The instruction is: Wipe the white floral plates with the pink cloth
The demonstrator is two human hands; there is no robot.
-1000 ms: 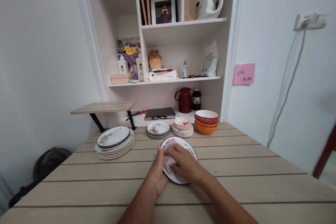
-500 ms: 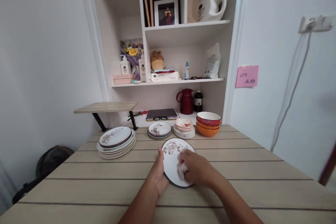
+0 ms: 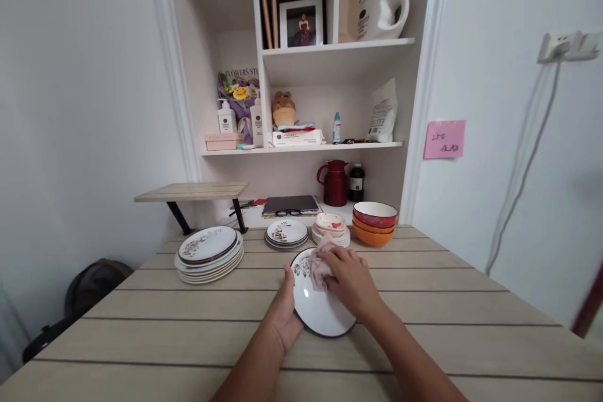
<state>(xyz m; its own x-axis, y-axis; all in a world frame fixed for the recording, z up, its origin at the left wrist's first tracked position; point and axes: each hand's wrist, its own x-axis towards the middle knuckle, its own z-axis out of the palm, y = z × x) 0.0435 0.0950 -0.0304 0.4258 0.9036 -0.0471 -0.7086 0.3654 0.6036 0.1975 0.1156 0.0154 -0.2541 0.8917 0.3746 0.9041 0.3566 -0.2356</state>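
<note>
A white plate with a dark rim and a brown flower print is held a little above the table, face up. My left hand grips its left edge, thumb on the rim and the other fingers hidden beneath. Pressed on the plate's far part is a pale pink cloth, bunched under the fingers of my right hand. The cloth covers part of the flower print and reaches over the far rim.
Stacked plates stand at the left, smaller plates behind the held one. Small dishes and orange and red bowls are at the back right. A raised wooden stand sits at the back left, before shelves holding a red jug.
My right hand and the cloth have moved from the plate's middle to its far edge, and the cloth is more spread out. My left hand keeps its hold on the plate.
</note>
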